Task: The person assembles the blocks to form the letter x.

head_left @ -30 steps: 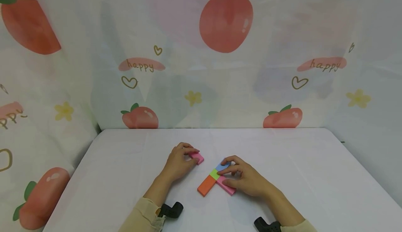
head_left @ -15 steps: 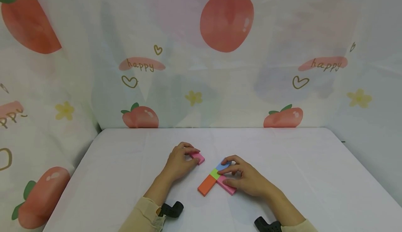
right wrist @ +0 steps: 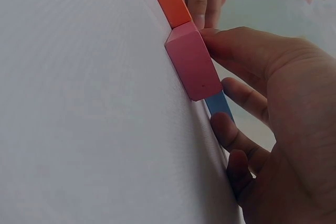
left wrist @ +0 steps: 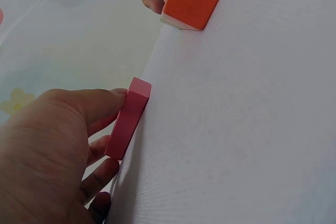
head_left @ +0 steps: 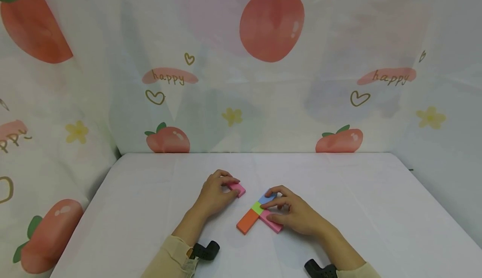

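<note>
My left hand (head_left: pixel 214 195) pinches a small pink block (head_left: pixel 238 190) between thumb and fingers, low over the white table. In the left wrist view this pink block (left wrist: pixel 127 121) stands at a slant under the thumb. To the right lies a diagonal row of an orange block (head_left: pixel 247 222), a green block (head_left: pixel 257 208) and a blue block (head_left: pixel 263 200). A second pink block (head_left: pixel 274 226) branches off beside the green one. My right hand (head_left: pixel 301 216) rests its thumb on this pink block, with fingertips at the green and blue ones.
The white-covered table (head_left: pixel 150 194) meets a patterned cloth backdrop (head_left: pixel 211 31) at its far edge. Black wrist cameras sit on the left wrist (head_left: pixel 206 251) and the right wrist (head_left: pixel 320 269). Another cloth panel (head_left: pixel 49 165) stands along the left side.
</note>
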{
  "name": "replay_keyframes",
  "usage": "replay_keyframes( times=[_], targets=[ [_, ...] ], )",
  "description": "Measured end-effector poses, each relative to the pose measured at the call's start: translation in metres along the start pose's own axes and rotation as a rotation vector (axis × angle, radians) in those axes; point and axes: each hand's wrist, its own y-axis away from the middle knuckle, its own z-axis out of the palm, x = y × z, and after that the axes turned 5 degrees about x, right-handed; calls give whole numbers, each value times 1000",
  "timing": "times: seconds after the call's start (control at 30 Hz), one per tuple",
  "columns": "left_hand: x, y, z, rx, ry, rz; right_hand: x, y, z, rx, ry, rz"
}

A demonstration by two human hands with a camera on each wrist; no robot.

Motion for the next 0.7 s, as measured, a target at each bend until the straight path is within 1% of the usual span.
replay_keyframes(
  times=[0.07,0.3,0.57,0.7],
  targets=[
    [0,0,0,0,-4,4,0,0,0,-1,-3,1],
    [-2,-1,-1,-2,-9,51,1,0,0,-4,-15,-5],
    [-2,-1,-2,5,-25,67,1,-1,0,-4,-4,-2],
    [-1,-1,-2,3,-26,71,1,-1,0,0,-2,-19]
  ],
)
